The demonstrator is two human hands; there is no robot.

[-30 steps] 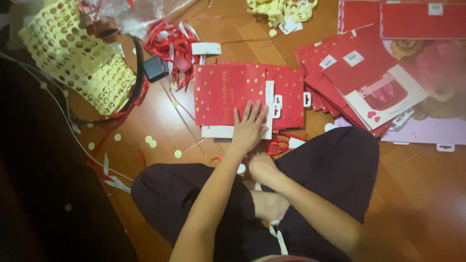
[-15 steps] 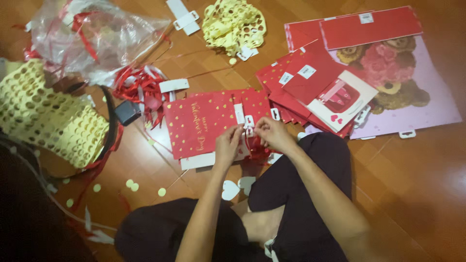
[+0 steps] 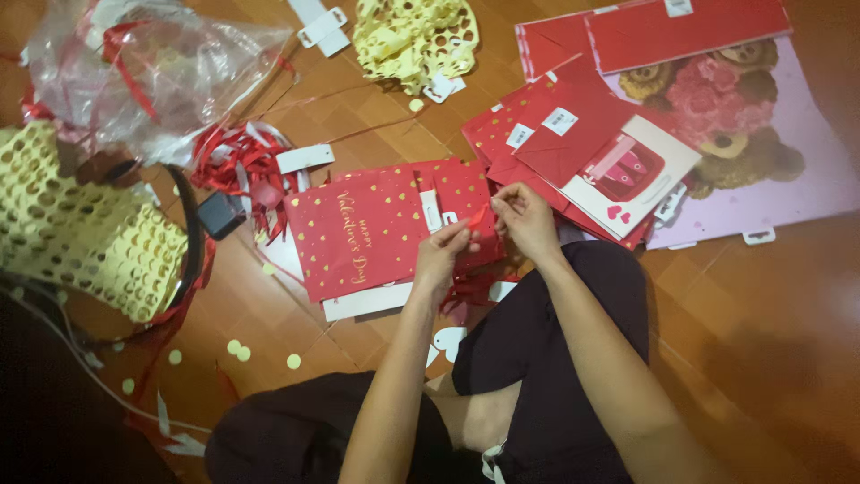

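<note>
1. Floor [image 3: 770,341]: bare wood, the person sitting on it cross-legged. Loose paper dots and scraps lie about; a shifted knee could scatter them, or crease the white card edge showing under the bag.
2. Pink picture sheet [image 3: 788,170]: lies flat at the far right, under a pile of red bags [image 3: 573,134]. The pile is fanned and uneven, so a nudge from the right elbow could slide it apart.
3. Clear plastic bag [image 3: 152,72]: crumpled, at the far left, with red ribbon inside. Well apart from the hands, so little risk.
4. Yellow punched sheets [image 3: 81,233]: at the left edge, near a heap of red ribbons [image 3: 242,166]. The loose ribbons could tangle with the strand being worked.
5. Red gift bag [image 3: 385,229]: lies flat on the floor just before the knees, gold dots up. A hard pull on its ribbon could tear the hole or buckle the top edge.
6. Left hand [image 3: 443,255]: fingers closed, pinching a red ribbon [image 3: 477,218] over the bag's right edge.
7. Right hand [image 3: 524,215]: fingertips closed on the same ribbon, just beside the left. It is probably being threaded, though motion blur hides the hole. The thin strand could slip free or fray.
</note>
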